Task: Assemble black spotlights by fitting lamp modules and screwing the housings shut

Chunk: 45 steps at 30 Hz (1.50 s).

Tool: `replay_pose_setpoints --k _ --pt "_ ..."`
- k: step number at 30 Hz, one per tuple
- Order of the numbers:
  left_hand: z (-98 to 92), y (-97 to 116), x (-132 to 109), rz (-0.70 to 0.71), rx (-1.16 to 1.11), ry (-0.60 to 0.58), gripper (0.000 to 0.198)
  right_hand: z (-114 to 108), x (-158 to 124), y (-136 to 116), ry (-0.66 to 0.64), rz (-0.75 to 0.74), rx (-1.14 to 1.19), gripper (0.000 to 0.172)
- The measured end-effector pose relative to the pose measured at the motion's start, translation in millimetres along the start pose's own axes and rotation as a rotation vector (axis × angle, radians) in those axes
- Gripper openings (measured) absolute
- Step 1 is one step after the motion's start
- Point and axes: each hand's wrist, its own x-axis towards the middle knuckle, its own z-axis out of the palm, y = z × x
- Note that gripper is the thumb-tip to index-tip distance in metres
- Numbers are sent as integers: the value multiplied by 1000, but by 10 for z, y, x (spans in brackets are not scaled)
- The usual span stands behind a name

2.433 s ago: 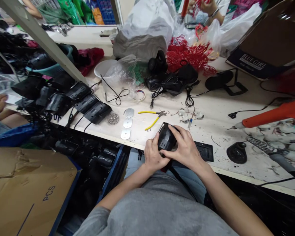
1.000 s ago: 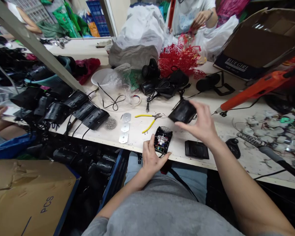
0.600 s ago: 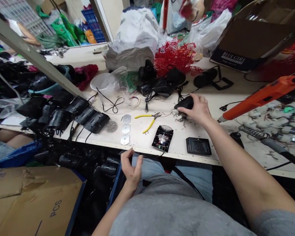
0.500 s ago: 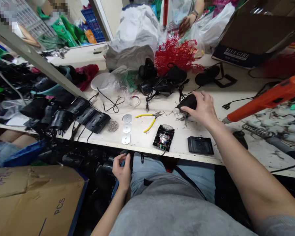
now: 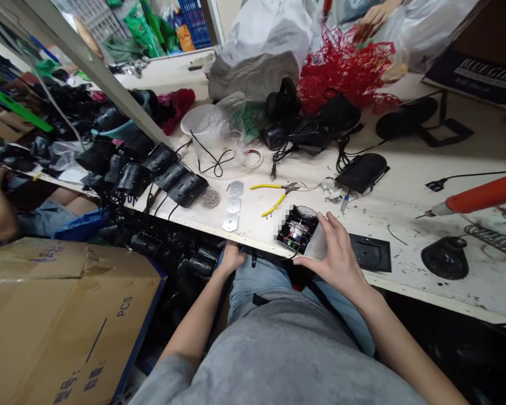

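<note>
Nearest: grey cotton T-shirt over blue denim jeans; left hand low at the front edge of the desk, fingers loosely curled, open, gripping nothing visible; right hand on the desk, fingers spread and curved against the right side of an open black plastic housing, not visibly closed on it; the housing lies just behind the desk's front edge, its exposed circuit board partly blurred; just right of that hand, a flat black moulded plate; to the left, three pale punched metal plates in a column, a round heap of small steel beads, and yellow-handled pliers, jaws slightly apart; farther back, a rounded black plastic cover beside small white connectors; right, an orange-handled soldering iron and a domed black rubber base; left, a row of ribbed black housings; beyond, a white bowl in clear plastic film, red plastic mesh, and a crumpled grey-white plastic bag; bottom left, a corrugated cardboard box printed "PCS"; top right, a co-worker's hand.
</note>
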Motion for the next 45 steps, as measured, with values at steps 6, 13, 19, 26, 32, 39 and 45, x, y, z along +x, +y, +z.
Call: replay_pose_setpoints --k 6,13,19,26,32,39,45 --pt "-3 27 139 12 29 -128 30 120 71 -33 13 -14 65 98" --pt "-223 111 -127 70 60 -135 21 155 52 0 27 -16 121 93" --pt "-712 175 -557 129 124 -144 21 133 40 113 -15 -81 163 94" --pt "-1679 861 -555 504 669 108 30 161 42 151 -27 -106 173 99" --pt "-1734 1673 185 731 784 347 29 75 62 97 -43 -134 151 104" --pt "-1173 1613 1254 801 718 105 35 -91 102 53 -174 -82 129 104" --pt "-885 1468 911 760 523 91 42 -131 119 35 -207 -54 130 99"
